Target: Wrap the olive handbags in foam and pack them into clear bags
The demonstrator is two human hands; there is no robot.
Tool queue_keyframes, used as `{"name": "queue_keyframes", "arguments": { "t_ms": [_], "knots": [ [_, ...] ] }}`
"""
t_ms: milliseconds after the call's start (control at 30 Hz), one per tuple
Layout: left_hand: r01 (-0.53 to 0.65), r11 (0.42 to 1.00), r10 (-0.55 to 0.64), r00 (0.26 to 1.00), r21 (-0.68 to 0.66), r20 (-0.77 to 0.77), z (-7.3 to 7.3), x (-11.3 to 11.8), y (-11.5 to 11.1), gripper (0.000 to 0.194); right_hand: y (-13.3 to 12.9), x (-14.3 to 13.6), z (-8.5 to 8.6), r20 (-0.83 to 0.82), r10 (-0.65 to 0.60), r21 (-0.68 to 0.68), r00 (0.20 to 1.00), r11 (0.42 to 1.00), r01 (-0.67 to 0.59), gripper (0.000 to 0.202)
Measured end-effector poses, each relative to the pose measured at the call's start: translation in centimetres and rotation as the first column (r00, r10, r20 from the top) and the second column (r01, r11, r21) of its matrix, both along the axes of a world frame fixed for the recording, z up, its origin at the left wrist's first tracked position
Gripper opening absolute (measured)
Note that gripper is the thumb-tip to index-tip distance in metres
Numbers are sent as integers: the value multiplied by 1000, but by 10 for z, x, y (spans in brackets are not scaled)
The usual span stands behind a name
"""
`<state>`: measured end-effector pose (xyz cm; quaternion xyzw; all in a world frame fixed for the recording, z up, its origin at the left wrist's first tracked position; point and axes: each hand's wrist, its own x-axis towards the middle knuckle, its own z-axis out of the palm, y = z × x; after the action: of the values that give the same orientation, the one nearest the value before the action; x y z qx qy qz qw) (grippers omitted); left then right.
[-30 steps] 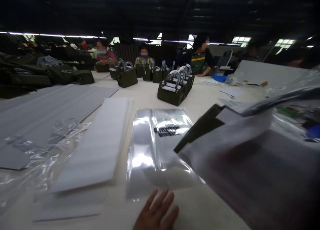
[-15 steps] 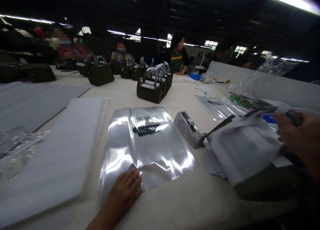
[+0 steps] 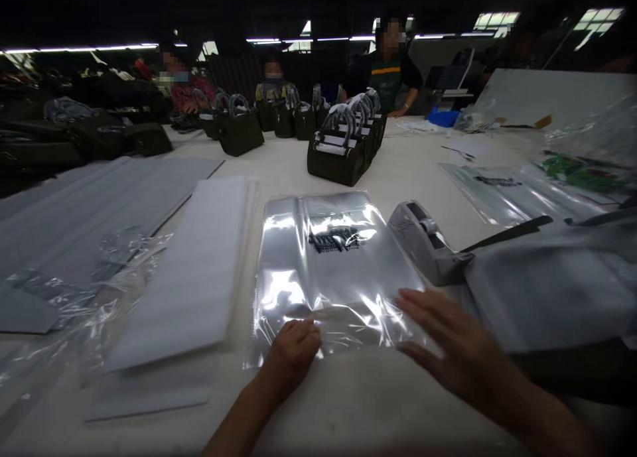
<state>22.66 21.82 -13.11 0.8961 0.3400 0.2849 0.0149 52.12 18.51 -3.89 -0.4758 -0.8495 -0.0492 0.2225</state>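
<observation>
A stack of clear plastic bags (image 3: 343,271) with dark printing lies flat in front of me. My left hand (image 3: 294,347) rests at its near edge, fingers curled together on the plastic; whether they pinch it is too small to tell. Over the bags' right near corner, my right hand (image 3: 448,331) has its fingers apart and holds nothing. A grey tape dispenser (image 3: 423,238) stands just right of the stack. Beside it, a dark green handbag (image 3: 572,371) with white sheet material (image 3: 552,291) over it lies at the right.
White foam sheets (image 3: 194,264) and crumpled clear plastic (image 3: 119,291) lie at the left. Dark handbags (image 3: 336,158) stand farther back on the table (image 3: 279,168). People, one in a green apron (image 3: 385,82), are beyond. More printed bags (image 3: 512,192) lie at the right.
My right hand has let go of the handbag and moved left to the clear bags. My left hand's fingers, flat before, are now curled. The view has turned right.
</observation>
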Motion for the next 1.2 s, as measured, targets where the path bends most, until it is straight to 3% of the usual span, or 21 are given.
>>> {"name": "queue_keyframes", "arguments": {
  "t_ms": [100,200,367,533,600,700,767,833,1000,1200],
  "knots": [
    [-54,998,55,998,-32,18,9,-3,9,17,23,-29,-48,106,86,-32,991,996,-83,35],
    [-91,996,91,996,-23,14,17,-1,12,10,35,-31,-67,47,128,-29,991,992,-126,24],
    [-56,998,55,998,-13,-28,21,18,5,8,43,-28,-51,2,255,-3,967,967,-255,19],
    [-107,982,100,994,-157,-46,20,27,2,16,52,-9,-49,85,290,3,953,957,-291,19],
    [-185,950,181,983,-252,-40,20,27,4,18,53,5,-47,124,227,14,966,973,-230,19],
    [-293,863,306,951,-411,-34,21,30,11,18,44,13,-35,132,90,136,987,985,-108,20],
    [-311,804,345,938,-507,-30,23,36,16,21,34,2,-25,101,140,187,985,970,-157,29],
    [-283,763,337,941,-582,-16,25,43,19,23,25,-16,-22,82,264,153,961,950,-274,31],
    [-140,711,231,972,-689,42,34,51,18,23,28,-44,-38,60,265,104,962,957,-270,23],
    [-158,634,338,937,-757,87,34,59,19,19,28,-41,-51,71,312,87,947,944,-317,24]
  ]
}}
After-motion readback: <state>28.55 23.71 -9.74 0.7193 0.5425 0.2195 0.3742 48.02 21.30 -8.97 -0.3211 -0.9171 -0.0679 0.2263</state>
